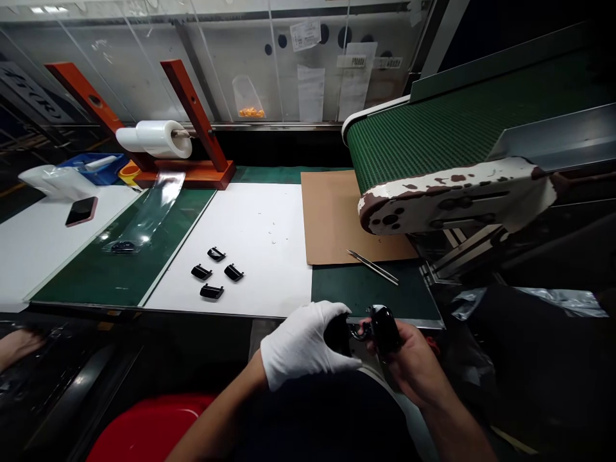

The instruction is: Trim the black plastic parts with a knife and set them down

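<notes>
A green mesh conveyor belt (423,131) with a chipped white end frame (455,196) slants in over a factory workbench at right. Below it lie a brown cardboard sheet (337,218) and a dark green mat (370,289), with a pair of steel tweezers (373,267) resting across the edge between them. A white sheet (260,218) covers the bench's middle, and four small black parts (217,273) sit on it, well apart from the hands. Farther left, an orange wooden stand (192,122) carries a roll of clear film (161,139), and a loose strip of film (149,212) trails over the mat. A smartphone (81,212) lies on a white board (58,237).

At the bench's near edge, a person's left hand (303,343), in a white glove, curls around a dark piece (337,337). The bare right hand (409,362) pinches a glossy black piece (385,330) between thumb and fingers. A small dark loop (359,332) sits between the two pieces, just beside both, though whether they are joined cannot be told. Both hands are closed on what they hold, just off the bench.
</notes>
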`<state>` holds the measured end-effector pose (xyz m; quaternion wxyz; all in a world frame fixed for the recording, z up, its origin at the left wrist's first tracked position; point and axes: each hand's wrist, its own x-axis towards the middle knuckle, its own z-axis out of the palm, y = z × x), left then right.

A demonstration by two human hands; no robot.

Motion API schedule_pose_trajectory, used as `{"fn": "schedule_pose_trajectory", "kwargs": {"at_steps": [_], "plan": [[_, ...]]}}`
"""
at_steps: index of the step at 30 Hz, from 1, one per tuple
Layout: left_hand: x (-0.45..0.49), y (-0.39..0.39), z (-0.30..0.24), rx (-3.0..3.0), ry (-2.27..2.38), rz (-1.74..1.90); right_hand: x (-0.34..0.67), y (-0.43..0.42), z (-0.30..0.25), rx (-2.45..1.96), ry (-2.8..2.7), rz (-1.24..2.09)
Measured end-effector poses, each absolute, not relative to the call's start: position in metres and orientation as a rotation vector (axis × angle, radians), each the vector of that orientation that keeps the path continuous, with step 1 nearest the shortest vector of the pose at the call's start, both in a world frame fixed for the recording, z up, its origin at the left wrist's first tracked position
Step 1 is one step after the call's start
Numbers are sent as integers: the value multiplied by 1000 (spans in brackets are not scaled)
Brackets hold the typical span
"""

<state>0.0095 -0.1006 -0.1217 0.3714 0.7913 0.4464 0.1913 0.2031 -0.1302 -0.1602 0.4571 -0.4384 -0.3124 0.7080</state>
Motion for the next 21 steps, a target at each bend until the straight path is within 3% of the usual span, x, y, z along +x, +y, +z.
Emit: {"fn": "schedule_pose_trajectory", "kwargs": {"at_steps": [12, 21], "plan": [[1, -99, -110, 2036, 1123, 308, 205, -126, -140, -1243, -1344, 1614], [13, -129, -123, 1842, 1110, 737, 212, -127, -142, -1158, -1377, 1645]]}}
